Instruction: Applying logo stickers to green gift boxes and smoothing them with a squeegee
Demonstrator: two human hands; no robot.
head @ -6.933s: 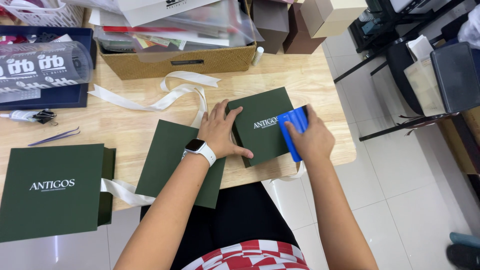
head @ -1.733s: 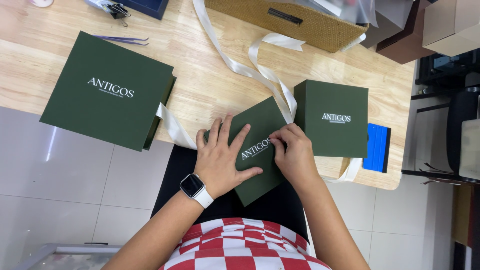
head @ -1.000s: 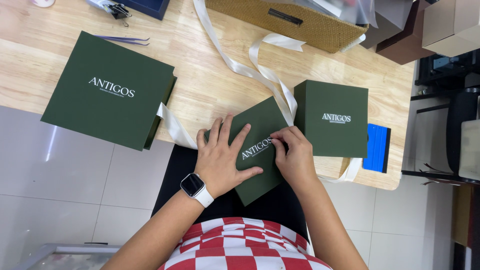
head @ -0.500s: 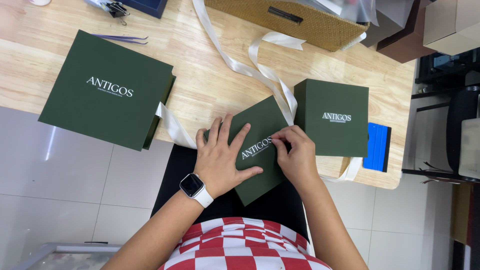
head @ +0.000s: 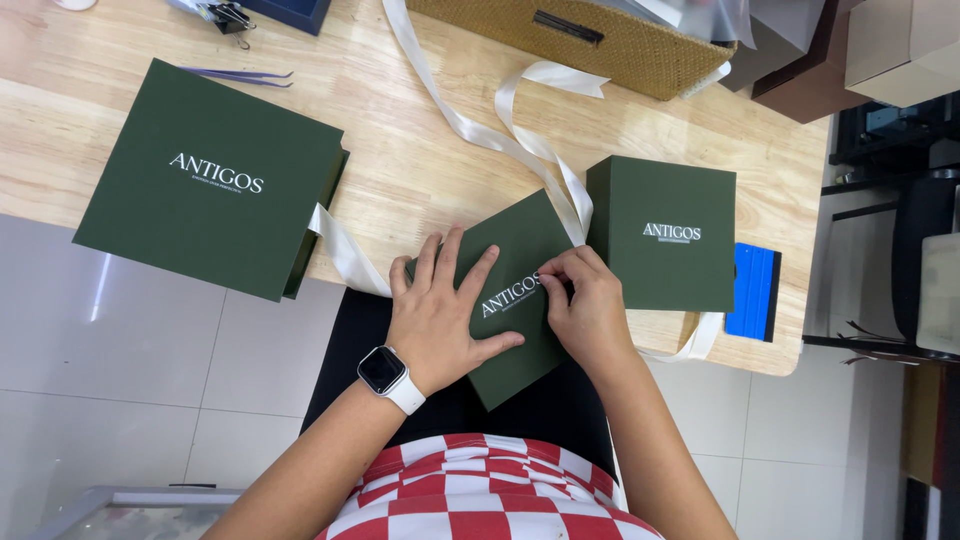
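Observation:
A dark green flat box panel (head: 520,250) with white lettering lies tilted over the near edge of the wooden table (head: 420,170). My left hand (head: 440,315), with a smartwatch on the wrist, lies flat on it with fingers spread. My right hand (head: 585,305) pinches at the panel's surface by the lettering with bent fingertips. A cream ribbon (head: 520,140) runs from under the panel's top corner across the table. A second green box (head: 665,235) stands just right of my right hand.
A larger green box (head: 210,180) hangs over the table's left front edge. A blue squeegee (head: 752,292) lies at the right edge. A woven basket (head: 600,45) sits at the back, purple tweezers (head: 240,75) and a binder clip (head: 228,14) at the back left.
Since 6.9 s ago the blue squeegee has left my right hand and lies on the table. Over the last second, only my right fingertips have shifted slightly on the panel.

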